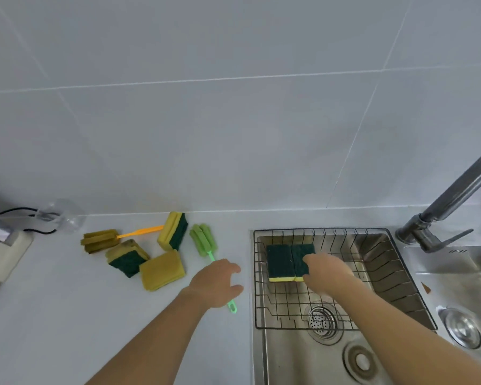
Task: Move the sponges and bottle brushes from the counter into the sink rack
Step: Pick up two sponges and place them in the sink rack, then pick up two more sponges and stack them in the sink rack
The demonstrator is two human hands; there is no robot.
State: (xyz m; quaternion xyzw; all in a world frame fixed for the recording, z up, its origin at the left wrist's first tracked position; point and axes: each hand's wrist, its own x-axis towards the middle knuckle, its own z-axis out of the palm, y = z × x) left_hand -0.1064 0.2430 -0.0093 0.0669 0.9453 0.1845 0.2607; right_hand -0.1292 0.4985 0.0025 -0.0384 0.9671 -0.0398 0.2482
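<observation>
Right hand (326,272) rests on two sponges (289,261) in the sink rack (395,276), its grip unclear; left hand (217,282) open over green brush (206,245)

Lighting: even, soft, cool grey-white; source not visible, seemingly overhead. Brightness: moderate, no blown-out areas. Shadows: faint and diffuse; soft patches under the left hand (217,282) and beside the sponges (161,269) on the counter (53,315). Glare: dull reflections on the sink (289,362) floor and around the drain (321,320); mild sheen on the faucet (456,195). Sharpness: soft overall, compression smear on the wall tiles (206,120); right hand (326,272) slightly blurred. Distortion: wide-angle; grout lines bow, left-edge objects stretch and blur.
</observation>
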